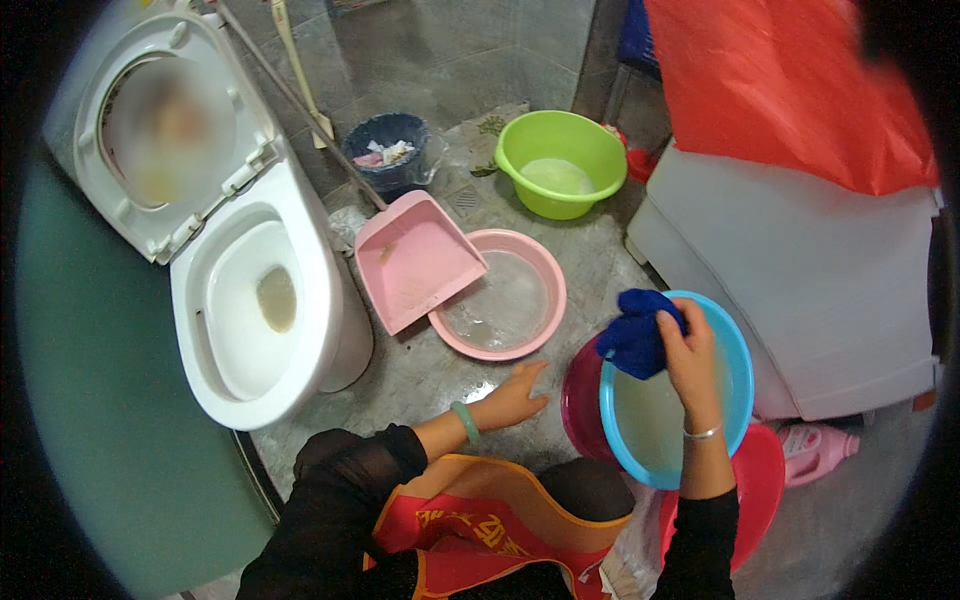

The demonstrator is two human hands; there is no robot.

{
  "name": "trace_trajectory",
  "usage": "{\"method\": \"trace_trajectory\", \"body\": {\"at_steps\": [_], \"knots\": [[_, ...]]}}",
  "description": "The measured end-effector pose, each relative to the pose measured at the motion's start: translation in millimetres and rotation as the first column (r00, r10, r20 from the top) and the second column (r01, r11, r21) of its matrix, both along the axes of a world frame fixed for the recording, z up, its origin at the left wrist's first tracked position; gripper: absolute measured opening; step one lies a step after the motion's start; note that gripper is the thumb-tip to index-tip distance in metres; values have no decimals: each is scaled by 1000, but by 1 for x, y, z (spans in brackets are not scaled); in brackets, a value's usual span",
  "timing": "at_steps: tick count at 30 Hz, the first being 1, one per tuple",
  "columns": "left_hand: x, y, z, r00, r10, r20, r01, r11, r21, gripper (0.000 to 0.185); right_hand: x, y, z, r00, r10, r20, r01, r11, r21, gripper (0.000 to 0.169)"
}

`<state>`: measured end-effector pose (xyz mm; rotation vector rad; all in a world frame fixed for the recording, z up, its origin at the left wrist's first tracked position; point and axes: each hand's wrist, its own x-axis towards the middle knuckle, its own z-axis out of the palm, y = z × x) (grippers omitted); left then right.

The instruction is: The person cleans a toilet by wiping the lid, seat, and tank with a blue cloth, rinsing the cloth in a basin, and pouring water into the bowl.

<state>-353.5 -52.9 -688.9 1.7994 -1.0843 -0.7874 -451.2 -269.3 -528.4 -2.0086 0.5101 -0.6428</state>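
My right hand [691, 364] grips a bunched dark blue cloth [637, 334] above the left rim of a light blue basin [739, 330], which contains cloudy water. The basin rests over a dark magenta bucket [583, 397]. My left hand [516, 397], with a green bangle at the wrist, is held with its fingers apart and nothing in them. Just beyond it sits a pink basin [555, 281] of soapy, greyish water. A pink plastic dustpan [420, 262] overlaps this basin's left edge.
A white toilet [322, 330] with raised seat stands at left. Farther back are a dark waste bin [386, 172] holding tissues and a lime green basin [517, 180]. At right are a white appliance [810, 285] under a red cover [795, 90], a red basin [761, 487] and a pink bottle [814, 454].
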Motion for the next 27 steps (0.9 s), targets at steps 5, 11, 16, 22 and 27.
{"method": "trace_trajectory", "body": {"at_steps": [5,11,16,22,27], "knots": [[38,39,-35,981,179,70,-188,966,176,69,97,15,-88,957,270,-111,-284,949,-135,24],[79,81,-51,923,384,-14,-357,872,333,76,143,69,-201,870,307,-386,-389,908,-155,24],[111,102,-67,749,662,32,-635,704,318,75,139,103,-233,754,434,-493,-554,823,-122,30],[115,118,-56,749,660,52,-637,698,328,76,207,91,-281,823,378,-424,-185,884,429,52],[107,138,-32,758,648,-82,-594,736,326,77,255,116,-280,912,270,-310,17,730,684,43]]}}
